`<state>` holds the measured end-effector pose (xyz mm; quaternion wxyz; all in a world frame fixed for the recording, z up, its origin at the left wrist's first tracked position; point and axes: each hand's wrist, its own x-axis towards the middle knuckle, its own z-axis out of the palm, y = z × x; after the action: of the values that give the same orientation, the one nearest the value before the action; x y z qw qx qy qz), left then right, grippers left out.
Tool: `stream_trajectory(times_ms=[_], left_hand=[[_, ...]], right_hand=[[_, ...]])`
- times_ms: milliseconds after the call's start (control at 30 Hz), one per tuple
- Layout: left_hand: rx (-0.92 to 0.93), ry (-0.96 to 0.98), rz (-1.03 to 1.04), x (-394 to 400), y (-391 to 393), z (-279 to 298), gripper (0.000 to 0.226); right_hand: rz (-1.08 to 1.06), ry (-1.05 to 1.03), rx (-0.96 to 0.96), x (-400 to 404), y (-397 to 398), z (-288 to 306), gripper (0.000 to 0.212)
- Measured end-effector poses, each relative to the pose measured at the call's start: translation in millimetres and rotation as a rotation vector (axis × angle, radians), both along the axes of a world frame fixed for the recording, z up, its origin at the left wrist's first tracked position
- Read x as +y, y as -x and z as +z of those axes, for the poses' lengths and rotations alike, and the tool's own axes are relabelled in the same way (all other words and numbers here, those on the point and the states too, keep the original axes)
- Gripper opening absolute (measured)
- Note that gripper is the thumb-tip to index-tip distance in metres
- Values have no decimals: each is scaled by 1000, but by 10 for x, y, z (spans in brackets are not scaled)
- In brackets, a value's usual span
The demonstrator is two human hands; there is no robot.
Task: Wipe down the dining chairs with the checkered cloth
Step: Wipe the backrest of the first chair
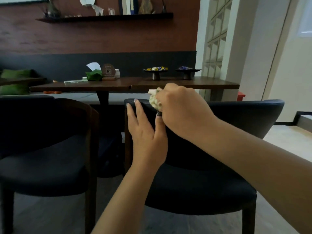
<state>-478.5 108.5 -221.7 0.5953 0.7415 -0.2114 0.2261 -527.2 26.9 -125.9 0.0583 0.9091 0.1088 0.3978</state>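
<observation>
Dark chair (236, 114) backrest: right hand (182, 108) grips bunched checkered cloth (154, 101) on top edge. Left hand (145, 130) pressed flat beside it, fingers straight.

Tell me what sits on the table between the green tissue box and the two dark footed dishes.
In the head view, a round wooden plaque on a stand sits just right of the tissue box; from there to the nearer footed dish the table is bare.

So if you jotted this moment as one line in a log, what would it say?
step: wiping top edge of chair back | right hand: grips bunched cloth | left hand: flat on the backrest | second chair: untouched
</observation>
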Motion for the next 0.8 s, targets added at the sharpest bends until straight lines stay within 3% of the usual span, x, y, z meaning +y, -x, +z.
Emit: stream_trajectory(times_ms=[133, 367, 533, 800], left_hand=[[-304, -95, 122, -173, 213, 253, 48], [-700, -352, 309, -676, 384, 470, 31], [-780, -326, 441, -979, 426, 510, 32], [-878, -254, 526, -1051, 375, 487, 31]], right_hand=[[129, -216, 47, -379, 248, 61, 19], [283, -329, -138, -1254, 620, -87, 18], [313, -446, -211, -1938, 720, -179, 34], [114, -672, -271, -2899, 497, -344, 36]])
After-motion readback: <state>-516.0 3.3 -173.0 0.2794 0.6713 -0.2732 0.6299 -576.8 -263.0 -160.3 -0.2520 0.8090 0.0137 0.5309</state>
